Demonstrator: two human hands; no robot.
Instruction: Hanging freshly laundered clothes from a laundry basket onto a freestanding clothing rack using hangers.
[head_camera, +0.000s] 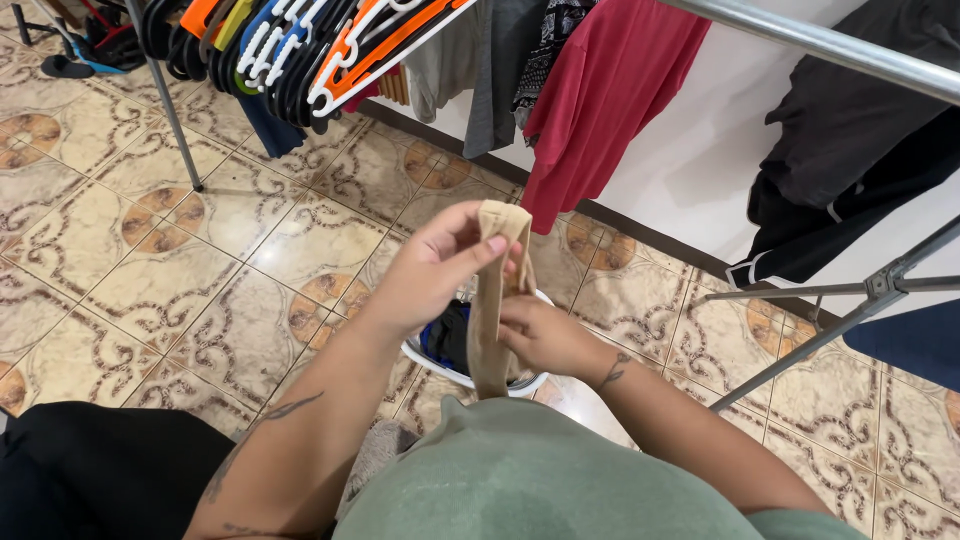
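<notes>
Here my left hand (430, 270) pinches the top of a beige stocking (492, 300), my right hand (540, 335) grips its middle; it hangs over the white basket (425, 358) at six o'clock. Best, I judge, to keep it taut, untwisted.

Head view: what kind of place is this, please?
Probably a home laundry-drying area: clothes hang on a metal rack, plastic hangers bunch on a rail, and a white basket sits on the tiled floor.

Both hands (480, 300) gripping beige stocking (492, 300) above white basket (440, 368).
</notes>
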